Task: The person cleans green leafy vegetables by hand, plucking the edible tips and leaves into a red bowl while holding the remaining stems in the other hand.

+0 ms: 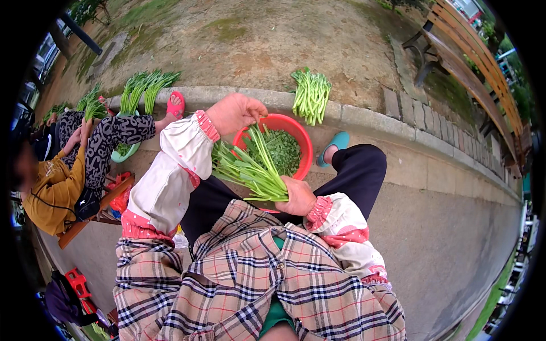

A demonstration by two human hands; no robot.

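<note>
My right hand is closed around the stem ends of a bunch of leafy greens, held over the near side of a red plastic basin. The leaves point left and away from me. Above the basin's far left rim, my left hand is closed with thumb and fingers pinched together; whatever is between the fingertips is too small to make out. Inside the basin lies a heap of loose plucked green leaves. Part of the basin is hidden behind the bunch and my hands.
A bundle of green stems lies on the stone curb beyond the basin. At left, a seated person holds greens near a pale green basin, with more bundles on the curb. A wooden bench stands far right.
</note>
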